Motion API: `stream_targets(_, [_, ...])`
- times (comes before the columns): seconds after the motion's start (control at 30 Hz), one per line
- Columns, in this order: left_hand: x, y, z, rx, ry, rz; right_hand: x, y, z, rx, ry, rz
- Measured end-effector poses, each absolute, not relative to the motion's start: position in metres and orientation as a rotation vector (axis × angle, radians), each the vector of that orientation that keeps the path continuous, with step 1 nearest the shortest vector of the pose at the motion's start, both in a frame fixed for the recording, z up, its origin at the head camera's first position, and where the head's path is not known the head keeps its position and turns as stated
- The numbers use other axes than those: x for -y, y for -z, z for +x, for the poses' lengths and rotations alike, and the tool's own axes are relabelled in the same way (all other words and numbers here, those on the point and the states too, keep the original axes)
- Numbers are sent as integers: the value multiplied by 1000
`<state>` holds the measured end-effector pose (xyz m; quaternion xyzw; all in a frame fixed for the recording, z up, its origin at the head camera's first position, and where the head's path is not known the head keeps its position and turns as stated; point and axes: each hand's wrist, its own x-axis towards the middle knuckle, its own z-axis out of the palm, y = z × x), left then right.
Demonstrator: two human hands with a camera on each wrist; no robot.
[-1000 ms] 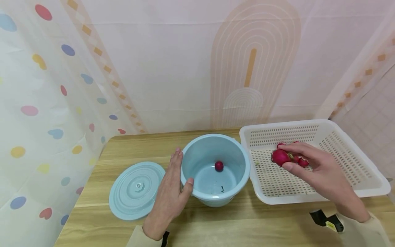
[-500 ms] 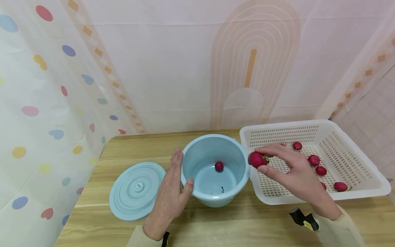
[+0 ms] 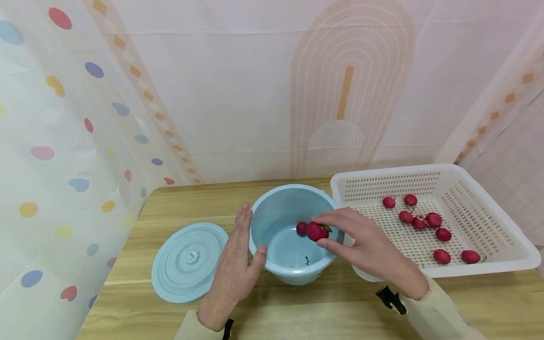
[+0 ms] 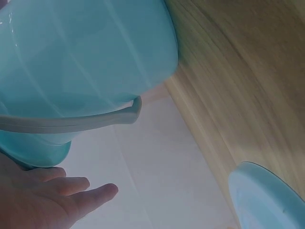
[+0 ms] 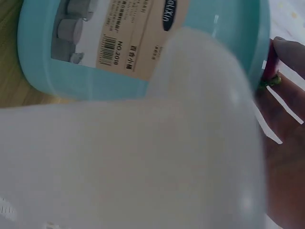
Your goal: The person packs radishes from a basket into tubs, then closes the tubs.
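Observation:
In the head view a light blue bucket (image 3: 276, 270) stands upright on the wooden table, one red radish (image 3: 301, 229) and a dark scrap (image 3: 307, 260) inside it. My left hand (image 3: 235, 264) rests against the bucket's left rim, fingers straight. Over the bucket's right side, my right hand (image 3: 365, 241) pinches a radish (image 3: 317, 231) with a green stem stub between thumb and fingers. The left wrist view shows the bucket's side and its grey handle (image 4: 71, 123). From the right wrist, the held radish (image 5: 270, 64) is partly hidden behind the bucket's rim.
A white perforated basket (image 3: 501, 226) with several radishes (image 3: 434, 220) stands right of the bucket, close beside it. Left of it lies a light blue lid (image 3: 187, 264) on the table (image 3: 306, 311). A patterned curtain (image 3: 221, 94) hangs behind.
My right hand has carried the radish leftward from above the basket to over the bucket. The radishes in the basket are now uncovered. My left hand has stayed at the rim.

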<state>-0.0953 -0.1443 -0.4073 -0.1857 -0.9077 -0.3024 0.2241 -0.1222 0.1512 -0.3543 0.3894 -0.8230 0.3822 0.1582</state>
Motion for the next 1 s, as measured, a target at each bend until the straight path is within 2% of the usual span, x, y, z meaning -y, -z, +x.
stream_targets(0.57, [142, 405, -88, 2527, 849, -489, -137, 355, -130, 2539, -850, 1099])
stream_targets(1.0, [141, 407, -89, 2498, 842, -490, -162, 362, -102, 2740, -648, 956])
